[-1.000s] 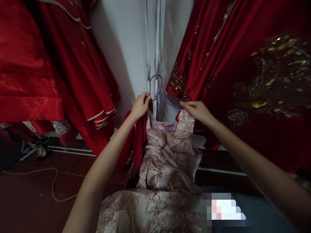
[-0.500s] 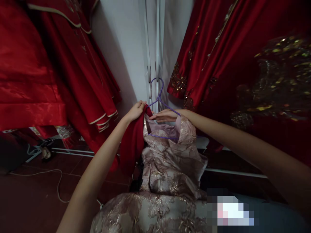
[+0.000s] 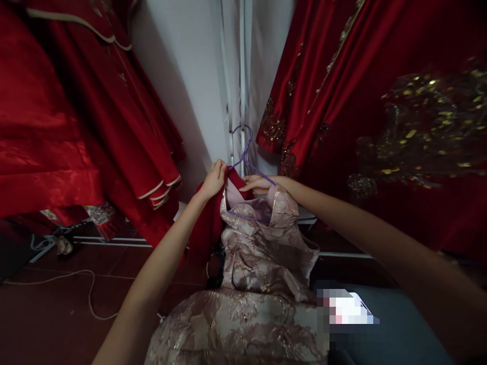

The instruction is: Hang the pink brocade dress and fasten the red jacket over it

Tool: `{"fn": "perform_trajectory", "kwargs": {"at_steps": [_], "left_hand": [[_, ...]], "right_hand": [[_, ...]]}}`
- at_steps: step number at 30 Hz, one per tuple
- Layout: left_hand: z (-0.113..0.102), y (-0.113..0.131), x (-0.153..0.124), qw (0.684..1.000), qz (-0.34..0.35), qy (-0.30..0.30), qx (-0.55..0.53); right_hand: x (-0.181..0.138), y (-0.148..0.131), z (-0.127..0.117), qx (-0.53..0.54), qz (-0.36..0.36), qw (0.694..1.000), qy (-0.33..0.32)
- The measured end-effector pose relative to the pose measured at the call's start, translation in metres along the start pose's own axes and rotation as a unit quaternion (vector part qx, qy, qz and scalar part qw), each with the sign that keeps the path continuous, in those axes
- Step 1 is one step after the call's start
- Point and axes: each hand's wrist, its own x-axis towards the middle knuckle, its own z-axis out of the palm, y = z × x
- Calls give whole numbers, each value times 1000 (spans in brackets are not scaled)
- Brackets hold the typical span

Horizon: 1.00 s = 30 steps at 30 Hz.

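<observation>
In the middle of the head view, a pink and gold brocade dress [image 3: 262, 243] hangs on a purple hanger [image 3: 246, 147], with its lilac lining showing at the neck. My left hand [image 3: 215, 177] is closed on a red garment [image 3: 237, 180] at the dress's left shoulder. The red cloth stretches behind the hanger across the neck opening. At its other end, my right hand [image 3: 257, 184] reaches behind the hanger's right arm and pinches the cloth. The rest of the red garment drops beside the dress, partly behind my left forearm.
Red garments [image 3: 125, 111] hang on the left, and red gowns with gold sequins [image 3: 429, 126] on the right. White rack poles [image 3: 242, 66] stand behind the hanger. A cable [image 3: 91, 294] lies on the floor near some shoes [image 3: 64, 246]. A blurred bright patch is at lower right.
My right hand's fingers have closed from stretched out onto the red cloth. More of that cloth now spans the neck opening behind the hanger. The view has shifted slightly.
</observation>
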Motion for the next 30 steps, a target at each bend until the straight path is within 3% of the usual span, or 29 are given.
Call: {"fn": "perform_trajectory", "kwargs": {"at_steps": [3, 6, 11, 14, 16, 18, 20, 25, 28, 30], "left_hand": [[0, 0, -1, 999, -19, -24, -11], [1, -1, -3, 999, -41, -22, -21], [7, -1, -6, 999, -37, 18, -9], [11, -1, -5, 999, -36, 35, -2], [14, -2, -5, 998, -42, 43, 0], [18, -2, -5, 998, -43, 45, -1], [24, -1, -6, 998, -36, 51, 1], [42, 11, -15, 990, -23, 131, 46], [50, 20, -20, 981, -30, 180, 64], [51, 23, -22, 979, -31, 193, 56]], "right_hand": [[2, -6, -3, -116, -3, 993, 10], [4, -12, -9, -253, -35, 961, 103], [-5, -24, -29, -344, -23, 913, 217], [-29, -28, -52, -441, 42, 856, 267], [-53, -28, -69, -462, 63, 837, 287], [-80, -25, -87, -531, 115, 777, 318], [-109, -19, -101, -549, 133, 757, 328], [-173, -9, -115, -560, 155, 738, 342], [-198, -11, -102, -541, 107, 728, 408], [-203, -14, -84, -515, 71, 740, 428]]}}
